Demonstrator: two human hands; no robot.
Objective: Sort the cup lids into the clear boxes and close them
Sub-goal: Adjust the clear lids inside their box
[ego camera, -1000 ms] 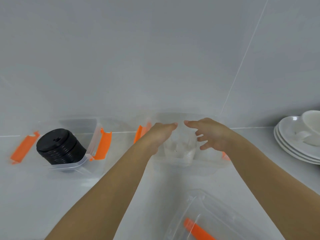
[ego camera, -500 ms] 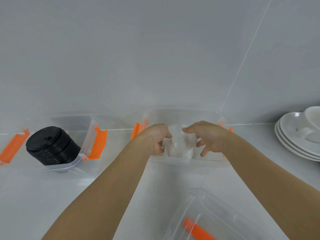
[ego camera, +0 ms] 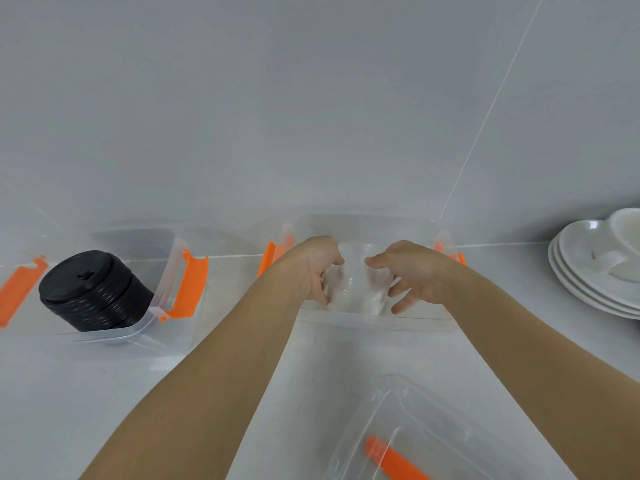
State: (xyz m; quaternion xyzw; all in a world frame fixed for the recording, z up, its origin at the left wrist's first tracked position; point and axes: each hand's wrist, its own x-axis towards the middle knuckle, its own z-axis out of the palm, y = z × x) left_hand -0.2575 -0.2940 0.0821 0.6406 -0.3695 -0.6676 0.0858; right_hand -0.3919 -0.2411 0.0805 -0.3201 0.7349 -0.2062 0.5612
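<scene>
A: What is seen at nine o'clock?

B: A stack of black lids (ego camera: 95, 292) is seen inside the left box (ego camera: 180, 271), whose orange latch (ego camera: 190, 285) is flipped open.

A: And at the centre?

B: The clear lids (ego camera: 355, 289) are clasped from both sides, by the left hand (ego camera: 311, 268) and the right hand (ego camera: 412, 271), inside the middle box (ego camera: 374, 322).

A: Further round?

B: White plates (ego camera: 588, 282) are stacked at three o'clock. A box cover (ego camera: 433, 441) is seen lying at five o'clock.

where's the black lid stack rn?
Head view, far left: black lid stack sits in the left clear box, beside its orange latch.
</scene>
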